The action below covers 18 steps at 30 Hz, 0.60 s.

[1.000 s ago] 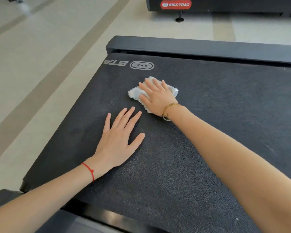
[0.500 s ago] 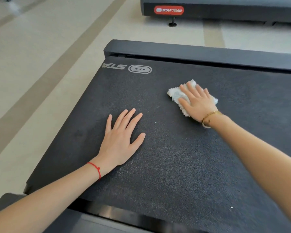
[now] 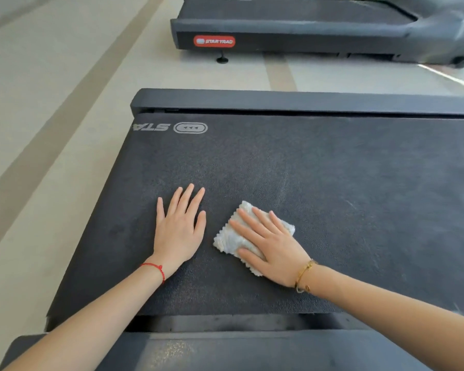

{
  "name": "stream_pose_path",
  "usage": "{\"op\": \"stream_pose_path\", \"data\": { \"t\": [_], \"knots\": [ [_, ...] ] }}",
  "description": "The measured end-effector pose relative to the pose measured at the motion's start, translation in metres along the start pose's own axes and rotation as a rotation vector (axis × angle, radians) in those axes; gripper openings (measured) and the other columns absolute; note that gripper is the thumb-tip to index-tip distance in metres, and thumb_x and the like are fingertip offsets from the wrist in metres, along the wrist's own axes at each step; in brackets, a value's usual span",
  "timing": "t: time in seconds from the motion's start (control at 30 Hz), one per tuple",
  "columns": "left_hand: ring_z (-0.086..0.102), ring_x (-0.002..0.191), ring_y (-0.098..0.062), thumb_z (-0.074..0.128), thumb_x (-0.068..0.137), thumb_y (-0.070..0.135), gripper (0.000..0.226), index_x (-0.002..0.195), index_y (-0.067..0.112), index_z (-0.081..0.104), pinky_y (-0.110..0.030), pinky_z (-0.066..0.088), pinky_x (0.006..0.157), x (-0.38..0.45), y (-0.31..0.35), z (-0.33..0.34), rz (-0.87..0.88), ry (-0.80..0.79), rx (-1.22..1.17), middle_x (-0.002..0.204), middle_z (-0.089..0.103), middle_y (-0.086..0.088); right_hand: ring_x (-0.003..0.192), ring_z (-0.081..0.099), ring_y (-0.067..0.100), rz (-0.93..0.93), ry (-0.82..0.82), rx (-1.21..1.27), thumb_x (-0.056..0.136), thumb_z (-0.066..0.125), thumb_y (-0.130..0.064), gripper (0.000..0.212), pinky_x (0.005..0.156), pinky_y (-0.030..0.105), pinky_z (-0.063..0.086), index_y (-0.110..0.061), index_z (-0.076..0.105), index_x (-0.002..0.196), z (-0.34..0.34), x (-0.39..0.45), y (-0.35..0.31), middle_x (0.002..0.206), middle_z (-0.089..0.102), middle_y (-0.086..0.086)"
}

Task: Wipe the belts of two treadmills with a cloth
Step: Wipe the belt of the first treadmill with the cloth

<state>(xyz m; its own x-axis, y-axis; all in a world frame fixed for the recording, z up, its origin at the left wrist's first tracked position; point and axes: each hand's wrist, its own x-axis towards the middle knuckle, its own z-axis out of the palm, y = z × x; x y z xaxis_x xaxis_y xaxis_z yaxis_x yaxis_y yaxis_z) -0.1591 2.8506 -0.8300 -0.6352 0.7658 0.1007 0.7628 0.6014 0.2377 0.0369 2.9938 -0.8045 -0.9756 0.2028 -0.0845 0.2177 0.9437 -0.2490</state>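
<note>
Hands both flat, fingers straight: right hand presses cloth onto belt, left hand rests bare on belt just beside cloth. Step, by my guess: wiping first belt, near end. Next move likely calls for steady downward pressure, sweep toward unwiped right side. Count: 2 hands, 1 cloth, 2 treadmills, second treadmill across floor, apparently untouched.

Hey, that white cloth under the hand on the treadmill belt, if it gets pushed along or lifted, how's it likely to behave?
The cloth looks soft and folded, with frayed zigzag edges, so it would probably droop if lifted. It seems thin and likely light. The belt is grainy, so the cloth may drag or bunch rather than glide; the right hand pressing flat on it probably keeps it spread.
</note>
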Motion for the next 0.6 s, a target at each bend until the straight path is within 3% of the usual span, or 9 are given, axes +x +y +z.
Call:
{"op": "stream_pose_path", "data": {
  "t": [0.17,0.37,0.5,0.6],
  "knots": [
    [0.006,0.153,-0.016,0.023,0.103,0.042,0.055,0.157,0.033,0.016,-0.054,0.002,0.122,0.000,0.001,-0.001,-0.008,-0.016,0.012,0.165,0.014,0.007,0.148,-0.016,0.010,0.053,0.028,-0.015,0.098,0.017,-0.061,0.057,0.119,0.036,-0.013,-0.046,-0.001,0.150,-0.002,-0.012,0.015,0.160,-0.007,-0.020],
    [-0.001,0.153,-0.016,0.018,0.103,0.046,0.057,0.158,0.033,0.008,-0.053,0.002,0.123,-0.002,-0.003,0.000,-0.022,-0.031,0.054,0.166,0.006,0.006,0.149,-0.013,0.015,0.169,0.063,0.001,0.099,0.013,-0.056,0.056,0.119,0.038,-0.014,-0.043,0.001,0.152,-0.004,0.043,0.028,0.161,-0.006,-0.014],
    [-0.002,0.153,-0.017,0.019,0.103,0.048,0.058,0.158,0.034,0.005,-0.051,0.002,0.124,-0.012,-0.015,-0.004,-0.023,-0.053,0.072,0.166,0.004,0.005,0.150,-0.008,0.021,0.278,0.099,0.017,0.101,0.013,-0.050,0.053,0.120,0.044,-0.012,-0.039,0.009,0.153,0.000,0.077,0.010,0.163,0.001,-0.006],
    [-0.001,0.153,-0.017,0.021,0.103,0.048,0.058,0.158,0.035,0.007,-0.049,0.002,0.123,-0.024,-0.024,-0.007,-0.066,-0.037,0.069,0.166,0.005,0.005,0.150,-0.007,0.023,0.257,0.118,0.025,0.102,0.012,-0.048,0.052,0.119,0.047,-0.012,-0.038,0.010,0.153,0.006,0.078,-0.010,0.163,0.002,-0.004]
  ]
}}
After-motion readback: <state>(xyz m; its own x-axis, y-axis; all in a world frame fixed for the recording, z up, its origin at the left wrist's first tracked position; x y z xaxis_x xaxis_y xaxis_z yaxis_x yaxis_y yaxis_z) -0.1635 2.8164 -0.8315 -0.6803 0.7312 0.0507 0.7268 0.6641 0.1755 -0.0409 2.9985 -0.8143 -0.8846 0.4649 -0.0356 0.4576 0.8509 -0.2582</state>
